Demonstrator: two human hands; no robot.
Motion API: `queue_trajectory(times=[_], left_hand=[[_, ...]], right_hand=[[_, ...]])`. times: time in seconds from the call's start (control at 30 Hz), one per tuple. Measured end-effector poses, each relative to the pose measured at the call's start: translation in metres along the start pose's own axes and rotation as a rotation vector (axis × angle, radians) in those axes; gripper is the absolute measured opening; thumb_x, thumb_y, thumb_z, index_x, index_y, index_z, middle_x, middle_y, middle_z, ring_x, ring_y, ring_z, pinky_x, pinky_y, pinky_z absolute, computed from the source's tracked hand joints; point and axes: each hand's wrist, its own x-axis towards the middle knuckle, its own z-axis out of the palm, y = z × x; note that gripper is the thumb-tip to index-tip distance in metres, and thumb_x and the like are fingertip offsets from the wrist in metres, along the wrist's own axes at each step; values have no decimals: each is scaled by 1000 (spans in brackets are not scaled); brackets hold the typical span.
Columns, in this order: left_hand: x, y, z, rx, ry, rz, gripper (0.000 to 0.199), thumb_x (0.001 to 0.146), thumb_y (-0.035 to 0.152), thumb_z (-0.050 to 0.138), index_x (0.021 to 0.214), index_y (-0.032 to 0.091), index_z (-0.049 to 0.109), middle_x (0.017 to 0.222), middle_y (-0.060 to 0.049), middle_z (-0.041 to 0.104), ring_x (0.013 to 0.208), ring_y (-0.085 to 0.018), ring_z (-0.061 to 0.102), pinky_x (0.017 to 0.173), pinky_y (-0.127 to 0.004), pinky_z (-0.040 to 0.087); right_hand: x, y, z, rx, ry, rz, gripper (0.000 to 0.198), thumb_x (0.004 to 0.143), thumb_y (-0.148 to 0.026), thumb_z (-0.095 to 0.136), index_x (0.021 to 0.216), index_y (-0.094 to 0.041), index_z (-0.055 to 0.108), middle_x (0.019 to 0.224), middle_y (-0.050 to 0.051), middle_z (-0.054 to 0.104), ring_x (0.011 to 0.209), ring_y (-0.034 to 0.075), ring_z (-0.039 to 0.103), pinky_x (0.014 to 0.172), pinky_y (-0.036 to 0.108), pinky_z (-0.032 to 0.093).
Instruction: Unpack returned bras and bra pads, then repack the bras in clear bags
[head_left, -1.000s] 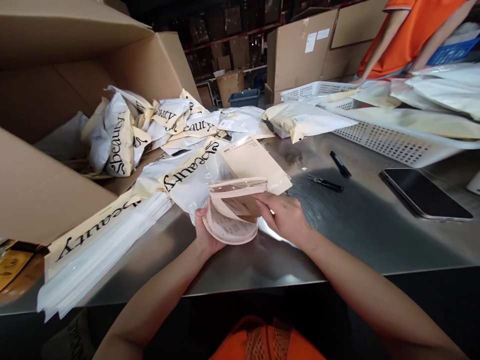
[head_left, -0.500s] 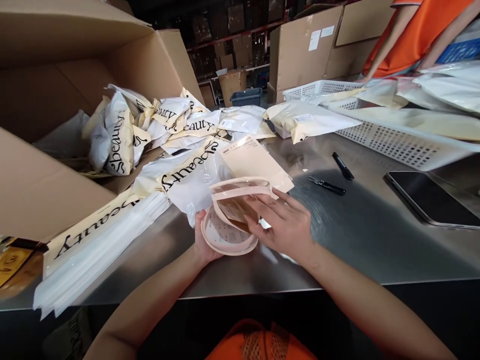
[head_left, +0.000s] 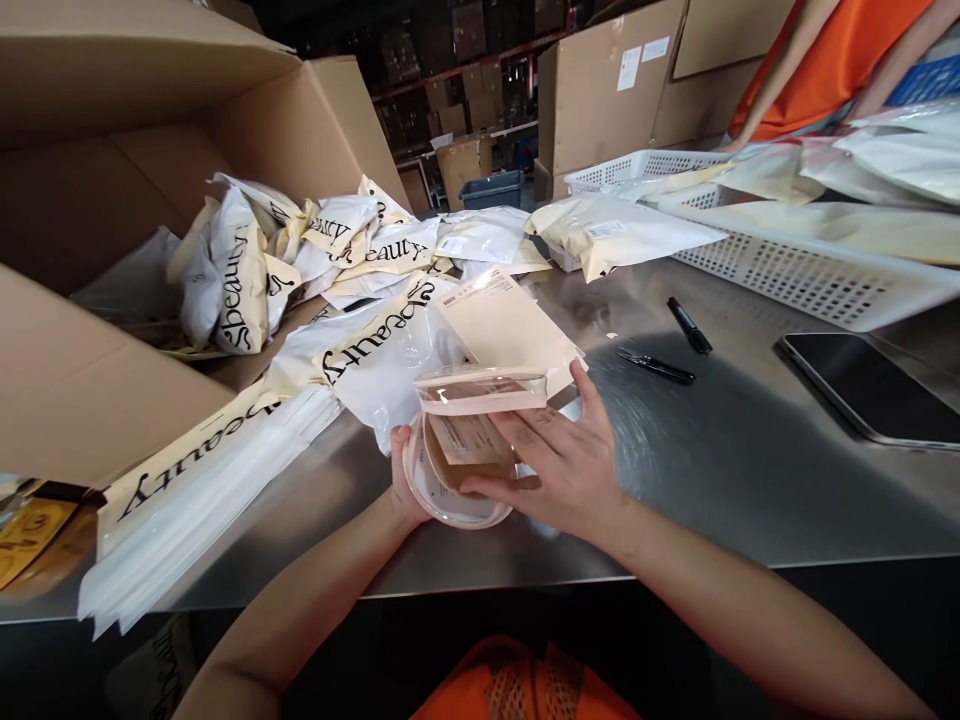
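A clear round pouch (head_left: 469, 510) with pink trim is tilted over the steel table's front part. My left hand (head_left: 407, 482) is closed around its left side, the fingers hidden underneath. The pouch's lid (head_left: 480, 392) stands raised, and a beige printed insert (head_left: 472, 440) shows inside. My right hand (head_left: 566, 455) is at the opening, with fingers against the lid's underside, the thumb over the insert and one finger lifted away. Just behind the pouch lie beige printed cards (head_left: 506, 320). White plastic bags with "beauty" lettering (head_left: 382, 340) lie beside them.
A large open carton (head_left: 330, 130) holds several packed bags at left. A stack of flat bags (head_left: 217, 500) lies near the front edge. To the right are thread snips (head_left: 656, 367), a black marker (head_left: 688, 326), a phone (head_left: 874, 385) and white baskets (head_left: 817, 280). A co-worker's orange garment (head_left: 817, 70) shows behind.
The pouch's lid has tipped further up and back, exposing more of the insert. My right hand has moved its fingers under the lid and lifted one finger.
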Motion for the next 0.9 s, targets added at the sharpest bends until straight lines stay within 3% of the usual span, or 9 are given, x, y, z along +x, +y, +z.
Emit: queue_trajectory(times=[0.1, 0.23, 0.43, 0.6, 0.73, 0.9], left_hand=[[0, 1, 2, -100, -89, -61, 54, 80, 58, 58, 117, 20, 69, 121, -7, 70, 130, -35, 52, 107, -47, 43], [-3, 5, 8, -155, -167, -211, 62, 75, 61, 65, 120, 18, 67, 123, -8, 69, 132, -35, 49, 113, -49, 35], [-7, 9, 18, -218, -282, -316, 76, 77, 73, 55, 124, 14, 63, 122, -14, 68, 132, -40, 48, 113, -57, 31], [-8, 16, 21, -210, -275, -344, 79, 73, 77, 59, 123, 16, 64, 124, -15, 67, 129, -40, 50, 112, -58, 34], [-10, 19, 23, -280, -261, -326, 73, 81, 77, 48, 121, 18, 65, 125, -14, 67, 132, -38, 48, 113, -58, 32], [-10, 21, 18, -300, -299, -391, 85, 81, 82, 40, 129, 15, 59, 126, -14, 67, 132, -36, 49, 114, -54, 31]], right_hand=[[0, 3, 3, -1, -2, 23, 59, 86, -52, 67, 135, -23, 50, 108, 6, 74, 89, 22, 72, 122, 57, 17], [0, 10, 6, -19, 54, 95, 60, 81, -57, 71, 127, -20, 57, 107, 8, 74, 89, 23, 72, 118, 52, 31], [-1, 16, 9, 7, 79, 112, 62, 77, -57, 75, 123, -18, 61, 105, 9, 74, 91, 24, 71, 112, 50, 41], [-1, 18, 10, -8, 89, 112, 68, 74, -54, 78, 127, -16, 59, 105, 12, 74, 96, 27, 71, 106, 50, 46], [-2, 20, 11, -14, 71, 131, 71, 73, -55, 79, 129, -17, 58, 110, 14, 73, 98, 28, 71, 103, 48, 50], [-3, 22, 12, -5, 82, 121, 76, 71, -56, 81, 132, -18, 57, 109, 13, 73, 100, 30, 70, 102, 50, 50]])
